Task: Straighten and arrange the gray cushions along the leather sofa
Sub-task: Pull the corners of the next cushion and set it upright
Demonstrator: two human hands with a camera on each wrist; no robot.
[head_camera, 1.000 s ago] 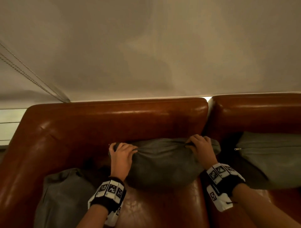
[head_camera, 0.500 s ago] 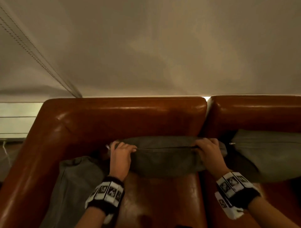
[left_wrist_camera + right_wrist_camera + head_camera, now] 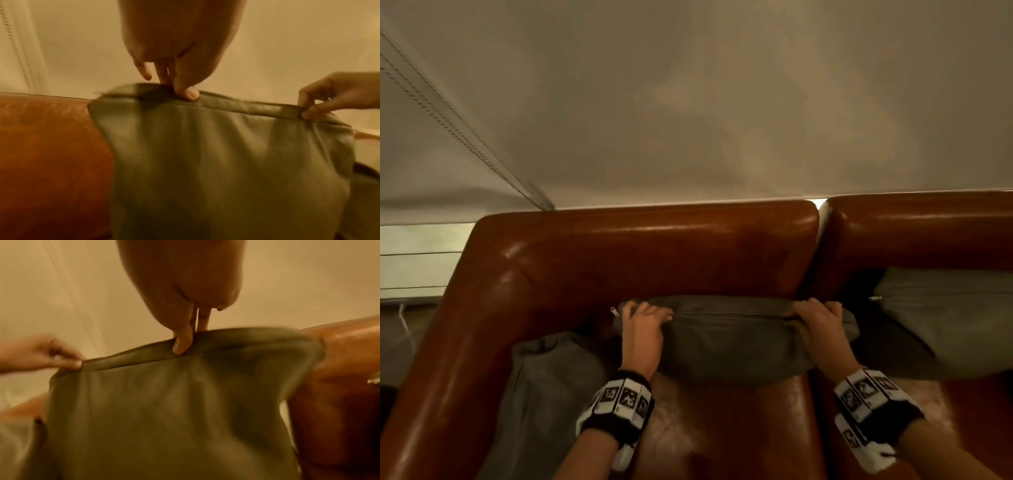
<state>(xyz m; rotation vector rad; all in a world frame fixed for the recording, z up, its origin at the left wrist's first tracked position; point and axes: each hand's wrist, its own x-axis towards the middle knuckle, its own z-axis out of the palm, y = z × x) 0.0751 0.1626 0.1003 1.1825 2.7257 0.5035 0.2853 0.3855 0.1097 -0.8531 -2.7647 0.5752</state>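
The head camera is looking down from above at the brown sofa point(image 3: 647, 246), facing its back and the pale wall behind it. It is sitting far enough back to be showing three gray cushions.

The left wrist camera is looking along the left hand point(image 3: 180, 48), very close to the middle cushion point(image 3: 226, 162). The right wrist camera is looking along the right hand point(image 3: 183, 288), just as close.

All three views are sharing the middle cushion's top edge. Each wrist view is also showing the other hand.
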